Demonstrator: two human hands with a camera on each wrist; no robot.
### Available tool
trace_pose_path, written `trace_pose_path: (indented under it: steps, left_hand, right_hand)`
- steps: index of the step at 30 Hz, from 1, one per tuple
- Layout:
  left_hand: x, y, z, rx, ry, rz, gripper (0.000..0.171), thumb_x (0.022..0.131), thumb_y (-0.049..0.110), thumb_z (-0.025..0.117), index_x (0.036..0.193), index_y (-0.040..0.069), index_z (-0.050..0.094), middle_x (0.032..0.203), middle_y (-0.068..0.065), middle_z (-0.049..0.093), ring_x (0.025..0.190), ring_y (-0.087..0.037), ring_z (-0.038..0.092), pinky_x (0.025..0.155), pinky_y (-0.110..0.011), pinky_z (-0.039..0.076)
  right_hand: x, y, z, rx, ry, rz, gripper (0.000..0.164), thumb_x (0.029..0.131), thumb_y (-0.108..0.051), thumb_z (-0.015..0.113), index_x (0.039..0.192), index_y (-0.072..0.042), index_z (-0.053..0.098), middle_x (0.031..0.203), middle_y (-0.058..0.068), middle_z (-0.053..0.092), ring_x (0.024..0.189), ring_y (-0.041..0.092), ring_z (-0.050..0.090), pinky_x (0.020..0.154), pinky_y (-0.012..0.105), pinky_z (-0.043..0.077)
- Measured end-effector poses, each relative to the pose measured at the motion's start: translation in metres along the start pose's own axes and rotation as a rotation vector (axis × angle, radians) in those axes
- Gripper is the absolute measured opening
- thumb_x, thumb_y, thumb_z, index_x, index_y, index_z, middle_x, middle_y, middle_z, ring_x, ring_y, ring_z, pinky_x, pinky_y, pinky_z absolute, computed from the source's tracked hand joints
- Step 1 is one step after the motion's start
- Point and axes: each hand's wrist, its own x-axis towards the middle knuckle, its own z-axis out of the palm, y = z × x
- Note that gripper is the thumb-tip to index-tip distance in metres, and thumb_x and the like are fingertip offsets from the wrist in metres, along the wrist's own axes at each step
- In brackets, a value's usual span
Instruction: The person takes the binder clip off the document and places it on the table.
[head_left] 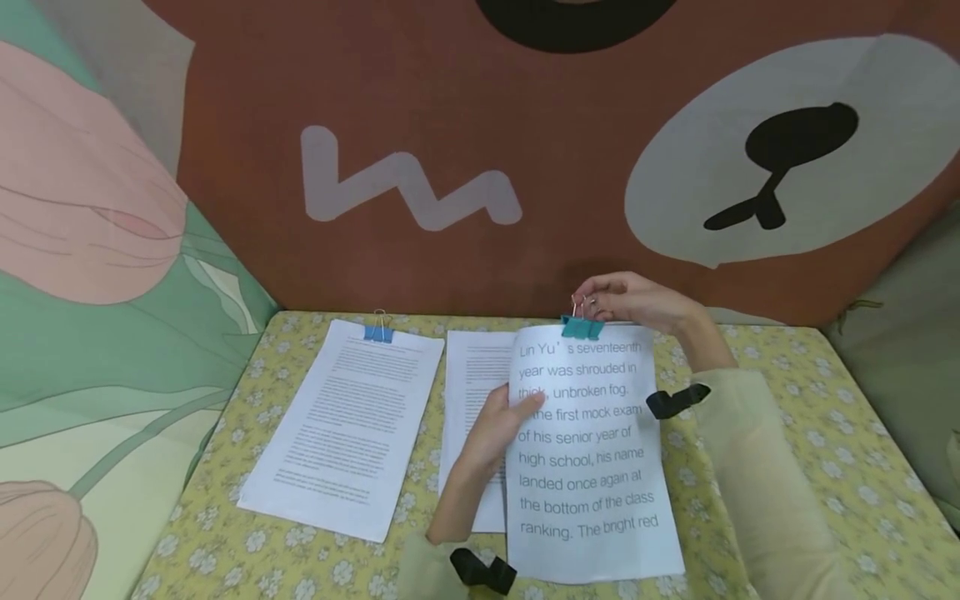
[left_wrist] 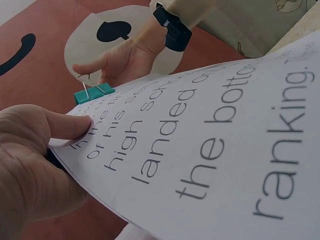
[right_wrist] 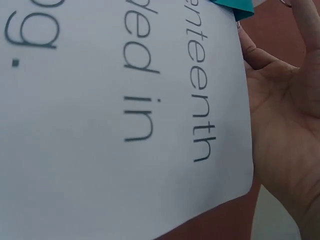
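A stack of large-print sheets (head_left: 588, 467) is held up at a tilt, its printed side facing me. My left hand (head_left: 491, 425) grips its left edge, thumb on the front and fingers hidden behind; the left wrist view shows that thumb (left_wrist: 70, 126) pressing the paper. A teal binder clip (head_left: 582, 327) sits on the top edge of the stack, wire handles standing up. My right hand (head_left: 633, 302) pinches those handles from behind the top edge. In the right wrist view, the right palm (right_wrist: 285, 100) is beside the paper, with only a corner of the clip (right_wrist: 240, 7) showing.
To the left lies another printed stack (head_left: 337, 433) with a blue binder clip (head_left: 378, 333) at its top. Small-print sheets (head_left: 476, 350) lie partly under the held stack. A yellow floral cloth (head_left: 202, 533) covers the table, and a brown bear-patterned backdrop (head_left: 420, 267) rises behind.
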Motion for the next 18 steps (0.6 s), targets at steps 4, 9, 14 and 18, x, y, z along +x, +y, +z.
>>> trace_pose_path:
  steps: [4,9,14,18]
  left_hand:
    - [0.001,-0.001,0.000,0.009,0.020,-0.014,0.035,0.104,0.025,0.058,0.138,0.014,0.062,0.108,-0.013,0.076,0.095,-0.029,0.076,0.082,-0.040,0.062]
    - [0.001,-0.003,-0.001,0.015,0.014,-0.022,0.034,0.103,0.026,0.061,0.135,0.015,0.064,0.107,-0.012,0.077,0.093,-0.029,0.077,0.079,-0.042,0.062]
    - [-0.001,-0.005,-0.006,0.051,-0.099,-0.019,0.034,0.100,0.017,0.065,0.134,0.013,0.065,0.107,-0.014,0.077,0.091,-0.033,0.077,0.075,-0.045,0.063]
    - [0.000,-0.004,-0.013,0.096,-0.197,-0.012,0.040,0.098,0.007,0.064,0.138,0.011,0.062,0.109,-0.016,0.076,0.093,-0.034,0.077,0.077,-0.044,0.063]
  right_hand:
    - [-0.003,-0.004,0.001,0.011,-0.026,-0.003,0.027,0.103,-0.007,0.058,0.126,0.009,0.062,0.122,0.013,0.069,0.099,0.025,0.067,0.085,0.033,0.057]
    - [-0.004,-0.007,0.006,-0.003,0.013,-0.020,0.027,0.103,-0.009,0.061,0.123,0.009,0.065,0.120,0.015,0.071,0.097,0.023,0.067,0.086,0.030,0.055]
    - [-0.006,-0.009,0.011,-0.071,0.094,-0.051,0.019,0.102,-0.013,0.063,0.111,0.000,0.075,0.110,0.011,0.073,0.096,0.024,0.066,0.086,0.030,0.056]
    - [-0.006,-0.011,0.012,-0.111,0.152,-0.054,0.026,0.102,-0.013,0.063,0.116,0.006,0.073,0.108,0.009,0.073,0.095,0.022,0.066,0.085,0.032,0.056]
